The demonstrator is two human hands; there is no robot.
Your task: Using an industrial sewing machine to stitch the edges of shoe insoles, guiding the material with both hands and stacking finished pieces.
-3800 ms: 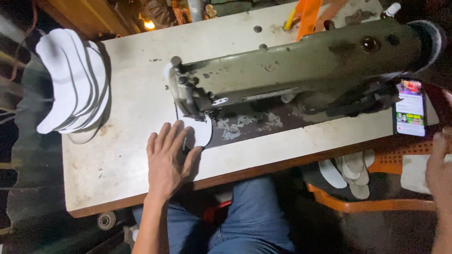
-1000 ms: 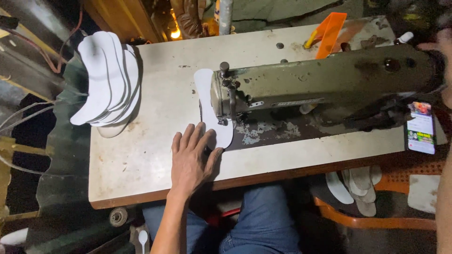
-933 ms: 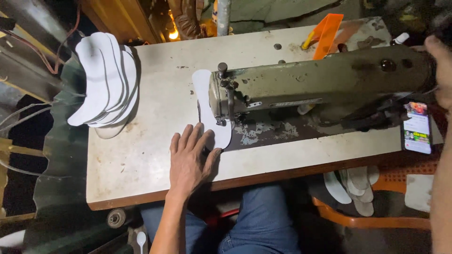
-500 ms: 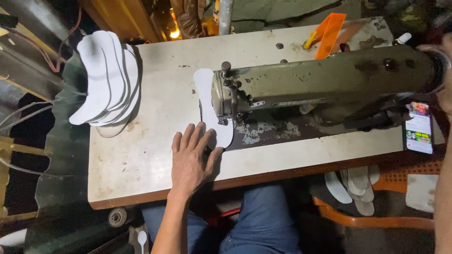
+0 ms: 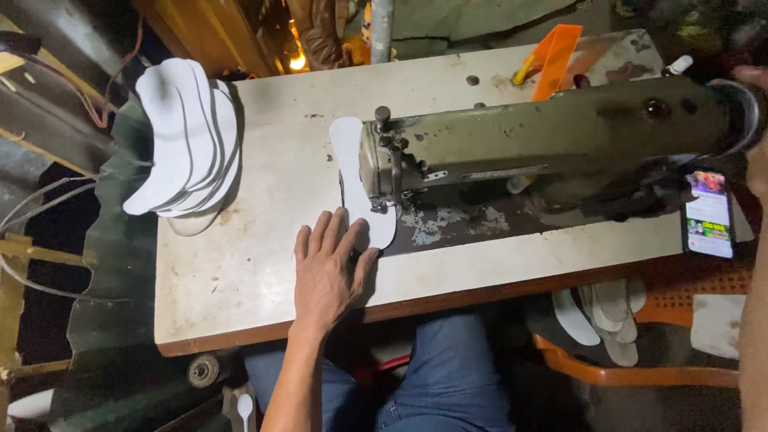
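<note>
My left hand (image 5: 328, 268) lies flat with its fingers spread on the table, the fingertips resting on the near end of a white sole-shaped piece (image 5: 352, 172). That piece lies under the needle end of an old olive-green sewing machine (image 5: 552, 140) and runs away from me past the head. My right hand (image 5: 756, 120) shows only at the right edge of the view, at the machine's handwheel (image 5: 740, 112). Its grip is hidden. My right forearm runs down the right edge.
A stack of white sole pieces (image 5: 184, 148) sits at the table's far left corner. A lit phone (image 5: 708, 212) rests right of the machine, with an orange plastic piece (image 5: 556, 48) behind it. An orange basket (image 5: 624, 352) with more pieces stands below right. My knees are under the worn tabletop (image 5: 240, 264).
The white piece has fed further away under the needle since the earliest frame. My right hand rose from beside the basket to the handwheel. My left hand has barely shifted.
</note>
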